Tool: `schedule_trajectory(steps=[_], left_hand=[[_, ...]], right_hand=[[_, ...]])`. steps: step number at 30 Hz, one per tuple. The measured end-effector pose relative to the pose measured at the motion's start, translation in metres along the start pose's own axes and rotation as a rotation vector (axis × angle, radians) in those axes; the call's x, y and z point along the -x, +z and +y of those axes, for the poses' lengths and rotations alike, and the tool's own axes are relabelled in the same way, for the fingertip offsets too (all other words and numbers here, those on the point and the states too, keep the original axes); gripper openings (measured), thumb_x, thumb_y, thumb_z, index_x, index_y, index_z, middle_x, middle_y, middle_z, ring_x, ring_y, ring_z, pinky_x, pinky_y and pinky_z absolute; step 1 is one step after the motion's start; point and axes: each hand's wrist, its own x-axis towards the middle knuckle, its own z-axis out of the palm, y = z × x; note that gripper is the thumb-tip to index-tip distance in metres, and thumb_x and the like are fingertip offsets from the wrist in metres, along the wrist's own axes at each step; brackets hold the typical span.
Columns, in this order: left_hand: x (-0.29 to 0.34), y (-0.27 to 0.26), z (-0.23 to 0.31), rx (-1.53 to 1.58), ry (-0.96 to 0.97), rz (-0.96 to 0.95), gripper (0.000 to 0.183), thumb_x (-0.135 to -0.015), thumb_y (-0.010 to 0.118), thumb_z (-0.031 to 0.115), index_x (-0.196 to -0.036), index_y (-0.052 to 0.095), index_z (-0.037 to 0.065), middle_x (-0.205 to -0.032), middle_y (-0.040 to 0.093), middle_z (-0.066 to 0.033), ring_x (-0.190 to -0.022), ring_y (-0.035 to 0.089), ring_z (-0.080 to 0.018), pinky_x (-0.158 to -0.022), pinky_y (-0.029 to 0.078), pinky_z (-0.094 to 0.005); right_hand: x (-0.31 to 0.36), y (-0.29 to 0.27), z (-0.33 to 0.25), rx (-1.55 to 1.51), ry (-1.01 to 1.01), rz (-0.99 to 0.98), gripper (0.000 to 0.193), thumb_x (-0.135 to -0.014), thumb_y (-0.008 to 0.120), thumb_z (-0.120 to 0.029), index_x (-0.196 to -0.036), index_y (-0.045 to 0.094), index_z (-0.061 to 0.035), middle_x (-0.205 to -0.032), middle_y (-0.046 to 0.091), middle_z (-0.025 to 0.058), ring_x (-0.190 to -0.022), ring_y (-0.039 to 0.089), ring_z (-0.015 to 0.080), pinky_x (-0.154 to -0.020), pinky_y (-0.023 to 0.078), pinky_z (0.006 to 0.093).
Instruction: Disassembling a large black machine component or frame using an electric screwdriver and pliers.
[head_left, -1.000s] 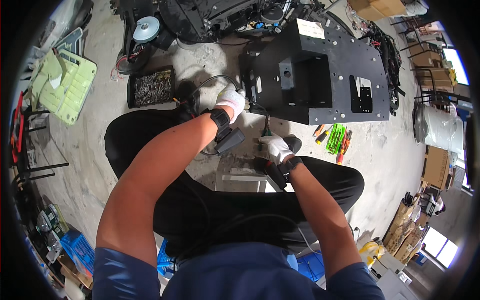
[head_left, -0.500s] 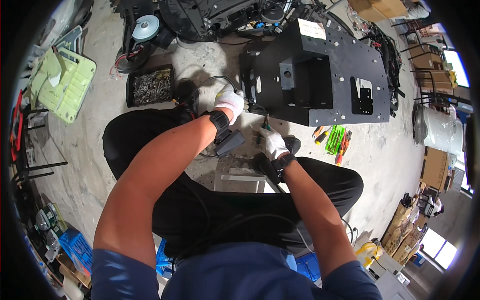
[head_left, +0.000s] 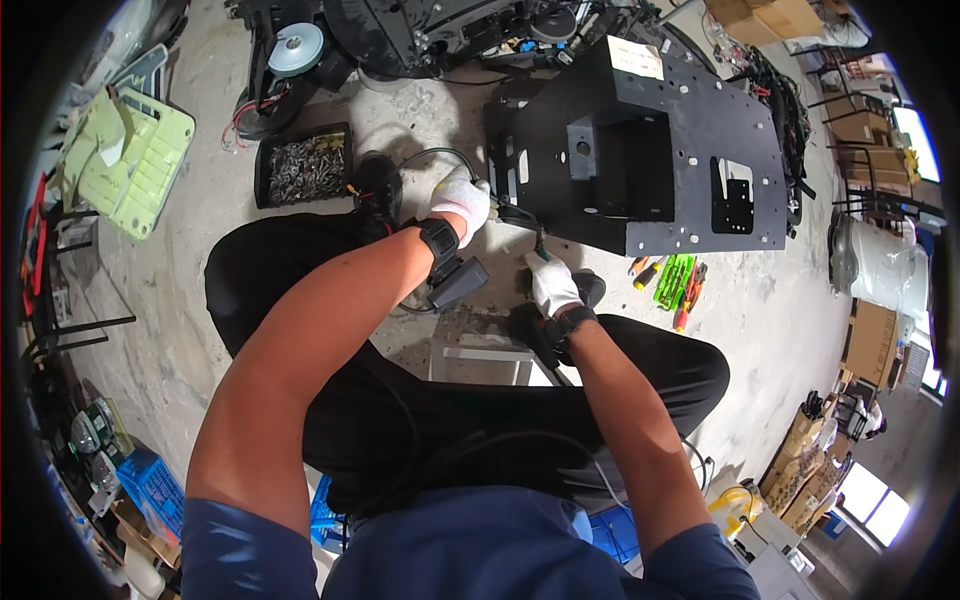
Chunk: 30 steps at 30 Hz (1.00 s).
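Note:
My left hand [head_left: 461, 196], in a white glove, is closed around a black cable [head_left: 440, 153] that loops up beyond it and runs on to the right. My gloved right hand [head_left: 552, 283] grips a pair of green-handled pliers [head_left: 540, 247]. Their jaws meet the dark cable end [head_left: 517, 215] beside the near left corner of a black metal housing [head_left: 705, 150]; whether they bite into it is too small to tell. A black power adapter [head_left: 459, 285] hangs below my left wrist.
A black tray of screws [head_left: 305, 165] stands at left, near my shoe. Several screwdrivers and a green tool holder [head_left: 673, 282] lie right of my right hand. Black machine parts [head_left: 420, 35] line the far side. A low grey stool [head_left: 480, 362] is between my legs.
The pliers' handles, spread apart before, are now squeezed together in my right hand. My left hand keeps its hold on the cable. The whole view has shifted slightly.

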Motion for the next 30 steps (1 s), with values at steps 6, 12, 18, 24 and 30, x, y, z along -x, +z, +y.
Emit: schedule_trajectory(steps=[6,12,18,24,30], left_hand=[[0.008,-0.011,0.008,-0.005,-0.058,-0.106,0.035,-0.082,0.049,0.026,-0.106,0.053,0.000,-0.106,0.057,-0.0234,-0.101,0.053,-0.0373,-0.086,0.044,-0.0399],[0.007,-0.009,0.009,0.016,-0.067,-0.100,0.029,-0.082,0.049,0.025,-0.098,0.055,0.001,-0.101,0.058,-0.0234,-0.098,0.054,-0.0379,-0.082,0.046,-0.0411],[-0.017,0.020,-0.017,-0.028,-0.074,-0.173,0.034,-0.086,0.044,0.030,-0.100,0.057,0.002,-0.098,0.062,-0.0177,-0.090,0.059,-0.0329,-0.075,0.048,-0.0386],[-0.059,0.040,-0.095,0.086,-0.198,-0.254,0.032,-0.083,0.045,0.024,-0.099,0.061,0.002,-0.106,0.060,-0.0147,-0.100,0.056,-0.0305,-0.083,0.045,-0.0379],[-0.032,0.024,-0.055,-0.119,0.069,-0.447,0.020,-0.088,0.046,0.009,-0.108,0.044,0.004,-0.091,0.064,-0.0163,-0.075,0.065,-0.0242,-0.060,0.052,-0.0307]], right_hand=[[0.025,0.008,-0.027,0.179,-0.054,0.142,0.036,-0.083,0.046,-0.034,-0.084,0.060,-0.0005,-0.077,0.061,0.0222,-0.080,0.059,0.0389,-0.070,0.046,0.0429],[0.029,0.008,-0.024,0.325,-0.083,0.234,0.037,-0.084,0.045,-0.035,-0.083,0.061,-0.0022,-0.078,0.061,0.0233,-0.081,0.059,0.0399,-0.071,0.045,0.0444],[0.027,0.002,-0.015,0.452,-0.189,0.169,0.038,-0.086,0.042,-0.036,-0.091,0.058,-0.0018,-0.088,0.060,0.0238,-0.087,0.056,0.0418,-0.072,0.044,0.0461],[0.000,0.035,-0.008,-0.130,-0.033,0.006,0.039,-0.086,0.047,-0.037,-0.097,0.057,-0.0010,-0.080,0.063,0.0136,-0.073,0.061,0.0272,-0.066,0.045,0.0351],[0.002,0.016,-0.006,-0.349,0.083,-0.054,0.026,-0.090,0.048,-0.029,-0.101,0.056,-0.0060,-0.082,0.061,0.0031,-0.070,0.057,0.0132,-0.060,0.045,0.0264]])
